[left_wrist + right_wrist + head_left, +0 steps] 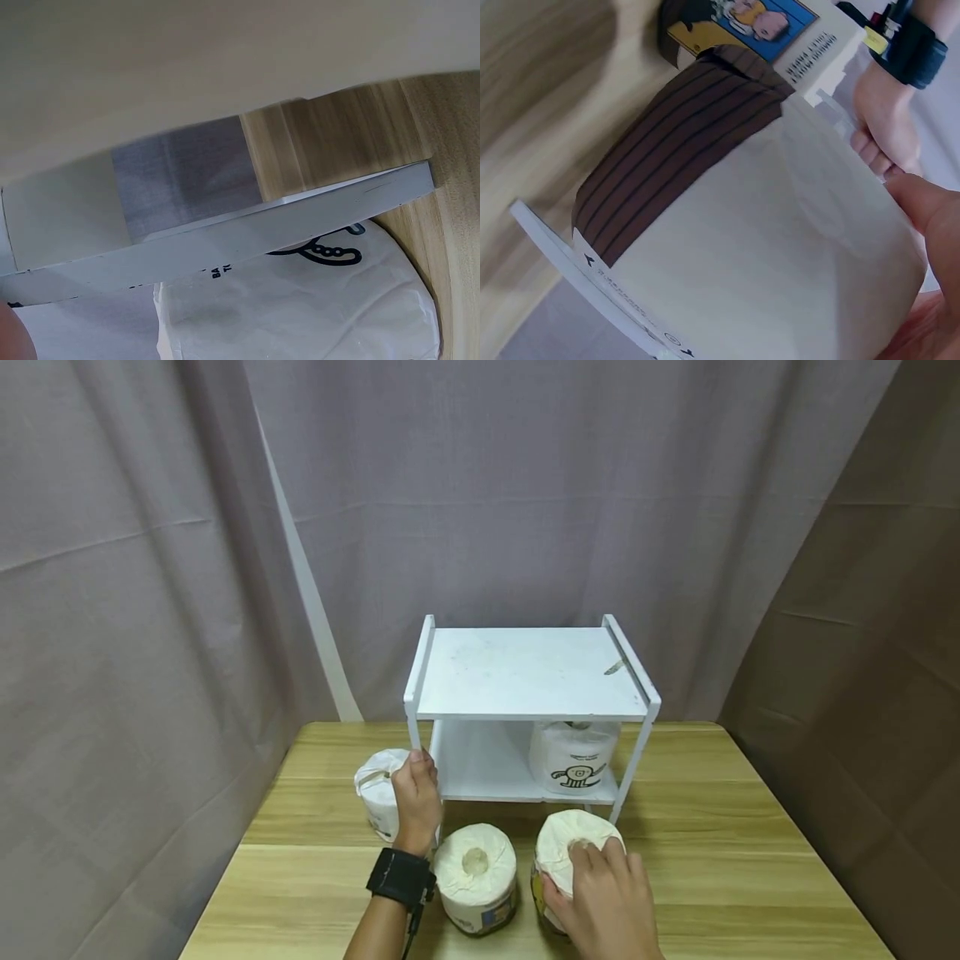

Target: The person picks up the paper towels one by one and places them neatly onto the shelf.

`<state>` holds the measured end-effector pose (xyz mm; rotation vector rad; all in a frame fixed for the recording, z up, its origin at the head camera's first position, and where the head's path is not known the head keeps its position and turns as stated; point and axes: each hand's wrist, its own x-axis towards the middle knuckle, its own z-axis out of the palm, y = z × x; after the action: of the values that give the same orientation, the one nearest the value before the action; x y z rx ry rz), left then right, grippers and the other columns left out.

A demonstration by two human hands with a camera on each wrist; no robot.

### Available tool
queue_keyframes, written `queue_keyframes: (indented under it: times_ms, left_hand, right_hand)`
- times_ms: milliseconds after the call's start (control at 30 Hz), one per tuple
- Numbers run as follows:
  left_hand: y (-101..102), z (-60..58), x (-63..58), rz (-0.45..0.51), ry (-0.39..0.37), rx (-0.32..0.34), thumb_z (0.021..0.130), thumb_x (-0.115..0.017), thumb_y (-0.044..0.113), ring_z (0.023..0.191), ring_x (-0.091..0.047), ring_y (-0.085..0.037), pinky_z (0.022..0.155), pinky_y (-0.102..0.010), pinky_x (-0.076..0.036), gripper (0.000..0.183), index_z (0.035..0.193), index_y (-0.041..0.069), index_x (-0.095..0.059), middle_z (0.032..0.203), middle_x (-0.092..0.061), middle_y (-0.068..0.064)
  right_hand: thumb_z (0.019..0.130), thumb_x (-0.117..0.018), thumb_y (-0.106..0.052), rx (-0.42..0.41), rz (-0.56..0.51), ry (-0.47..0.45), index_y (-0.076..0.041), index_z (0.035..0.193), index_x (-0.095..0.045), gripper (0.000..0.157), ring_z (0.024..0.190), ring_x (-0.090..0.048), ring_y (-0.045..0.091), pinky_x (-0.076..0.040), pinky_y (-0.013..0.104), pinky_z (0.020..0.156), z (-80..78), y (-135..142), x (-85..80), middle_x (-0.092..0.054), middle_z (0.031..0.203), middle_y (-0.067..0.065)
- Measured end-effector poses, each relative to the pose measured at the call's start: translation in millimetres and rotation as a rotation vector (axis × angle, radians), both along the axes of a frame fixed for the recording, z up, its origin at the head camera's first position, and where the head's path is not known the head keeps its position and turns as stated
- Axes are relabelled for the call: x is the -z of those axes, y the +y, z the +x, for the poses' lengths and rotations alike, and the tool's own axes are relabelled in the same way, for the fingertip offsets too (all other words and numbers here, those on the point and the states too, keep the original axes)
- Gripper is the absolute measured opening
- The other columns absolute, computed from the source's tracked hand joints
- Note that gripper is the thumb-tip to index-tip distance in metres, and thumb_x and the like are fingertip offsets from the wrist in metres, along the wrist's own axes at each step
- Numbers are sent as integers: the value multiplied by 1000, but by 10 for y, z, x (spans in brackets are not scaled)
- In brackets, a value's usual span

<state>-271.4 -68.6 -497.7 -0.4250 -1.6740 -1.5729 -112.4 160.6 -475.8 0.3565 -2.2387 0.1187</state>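
Currently we're seeing two bare hands working around a white rack (525, 672); we're reading the clock in the head view, centred on it. At 8 o'clock the left hand (416, 806) is gripping the rack's front post (414, 733), fingers curling round. At 5 o'clock the right hand (611, 906) is gripping a cream roll (558, 847), fingers reaching the core hole, thumb lying at its side; we're not managing to tell whether it's touching the surface (720, 843). The right wrist view is showing its brown stripes. A second cream roll (465, 889) is standing around 7 o'clock, between the hands. A small white roll (381, 793) is standing at 8 o'clock, left hand partly covering it. A printed white roll (577, 768) is sitting on the lower shelf (480, 768), toward its 3 o'clock end.
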Motion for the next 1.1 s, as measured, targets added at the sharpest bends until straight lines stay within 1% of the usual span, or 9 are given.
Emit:
queue_keyframes:
  times_ms: [100,267,433,633,833,1100]
  left_hand:
    - [6,1,2,-2,-4,-10,114,-32,5,49,-28,-3,41,-25,-22,49,66,3,-40,55,-32,5]
    - [21,4,13,4,-1,-1,114,-32,5,48,-27,-2,41,-24,-21,49,66,3,-40,55,-32,5]
    - [25,6,11,8,-4,1,113,-32,4,48,-28,-2,41,-24,-21,49,65,3,-40,55,-32,7]
    - [6,11,5,12,-15,-5,113,-33,4,48,-28,-2,41,-24,-22,48,65,4,-40,56,-32,8]
    - [7,9,23,23,-8,15,113,-33,4,48,-28,-2,41,-24,-22,48,65,3,-39,56,-32,7]
    - [12,19,-3,23,-15,9,114,-33,6,48,-29,-2,41,-24,-23,48,66,3,-40,57,-32,9]
  right_hand:
    - [81,-58,-49,-6,-5,14,2,85,-69,52,69,-49,31,-32,40,60,-3,20,-54,-67,72,10]
    - [85,-55,-48,-6,-18,22,2,83,-67,51,69,-48,31,-31,40,60,3,46,-143,-65,70,11]
    - [88,-54,-49,-8,-19,18,2,83,-67,52,71,-48,30,-29,39,61,28,48,-271,-66,71,11]
    - [86,-57,-48,-8,1,-20,1,83,-66,50,72,-47,30,-29,39,61,25,27,-449,-64,71,11]
    - [84,-63,-45,-13,6,-25,3,89,-70,49,74,-49,30,-31,39,62,24,43,-573,-71,78,13]
    - [85,-63,-45,-14,22,-41,2,89,-70,47,75,-49,30,-33,39,63,56,69,-730,-71,78,13]
